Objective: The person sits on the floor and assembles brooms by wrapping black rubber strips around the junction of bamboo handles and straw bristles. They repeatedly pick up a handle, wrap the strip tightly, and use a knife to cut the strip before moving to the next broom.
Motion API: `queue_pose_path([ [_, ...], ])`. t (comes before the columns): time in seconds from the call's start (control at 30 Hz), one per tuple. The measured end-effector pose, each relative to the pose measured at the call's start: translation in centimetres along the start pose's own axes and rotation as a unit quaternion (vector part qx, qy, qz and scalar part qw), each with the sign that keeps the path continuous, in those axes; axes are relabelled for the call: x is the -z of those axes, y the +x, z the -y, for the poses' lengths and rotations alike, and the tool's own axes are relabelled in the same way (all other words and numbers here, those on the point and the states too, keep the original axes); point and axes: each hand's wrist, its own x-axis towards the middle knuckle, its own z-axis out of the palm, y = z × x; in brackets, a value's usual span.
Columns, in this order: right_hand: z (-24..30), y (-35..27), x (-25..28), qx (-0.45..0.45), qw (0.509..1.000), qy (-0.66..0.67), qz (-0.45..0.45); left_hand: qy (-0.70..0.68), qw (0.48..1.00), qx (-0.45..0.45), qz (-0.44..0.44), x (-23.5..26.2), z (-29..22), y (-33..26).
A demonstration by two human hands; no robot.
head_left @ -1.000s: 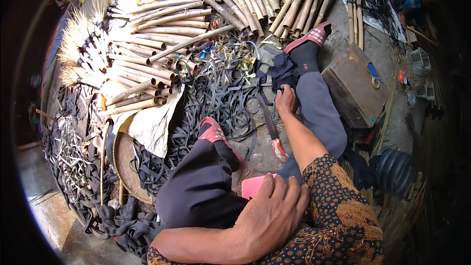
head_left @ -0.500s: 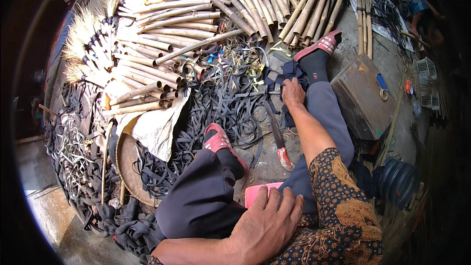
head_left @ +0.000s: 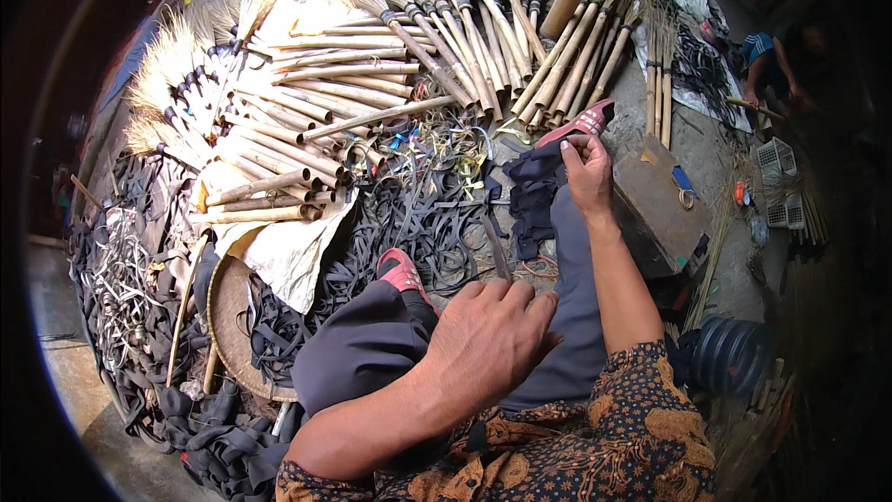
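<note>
I sit on the floor with both legs in dark trousers stretched out and red shoes (head_left: 401,270) on my feet. My left hand (head_left: 485,346) hovers palm down over my lap, fingers slightly apart, hiding whatever lies beneath it. Just beyond its fingertips a long dark knife blade (head_left: 497,249) lies between my legs. My right hand (head_left: 587,172) rests on my far ankle, its bent fingers touching a dark cloth (head_left: 531,197) next to the other red shoe (head_left: 581,123). Whether it grips the cloth is unclear.
Grass brooms with bamboo handles (head_left: 307,93) fan across the back. Black rubber strips (head_left: 409,214) cover the floor, with a round woven tray (head_left: 228,316) at left. A wooden box (head_left: 655,200) and black ribbed pipe (head_left: 729,353) lie right. Another person (head_left: 771,60) works far right.
My left hand has moved up over my lap toward the knife, covering the pink object and the knife's red handle. My right hand has stayed at the ankle.
</note>
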Motion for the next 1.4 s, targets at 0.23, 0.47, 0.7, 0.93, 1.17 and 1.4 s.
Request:
queue_pose_path([
  [0.23,13.1,-4.6,0.8,0.044,0.981,0.183,0.054,-0.086,0.969,0.087,-0.216,1.3,0.6,2.0],
  [0.47,19.6,-8.7,0.7,0.06,0.975,0.196,0.089,-0.319,0.92,0.092,-0.206,1.1,1.2,3.1],
  [0.7,22.2,-12.6,-1.6,0.131,0.98,0.1,0.111,-0.217,0.94,0.019,-0.262,-0.5,0.7,3.8],
  [0.93,21.9,-11.8,-2.4,0.218,0.967,0.043,0.125,-0.466,0.84,0.077,-0.268,-0.5,2.4,4.2],
  [1.17,17.8,-12.3,-1.5,-0.115,0.927,0.257,0.247,-0.714,0.677,0.061,-0.168,0.7,4.4,3.8],
  [1.4,14.9,-13.0,-1.4,-0.095,0.9,0.388,0.174,-0.704,0.682,0.108,-0.168,-0.8,5.6,4.9],
])
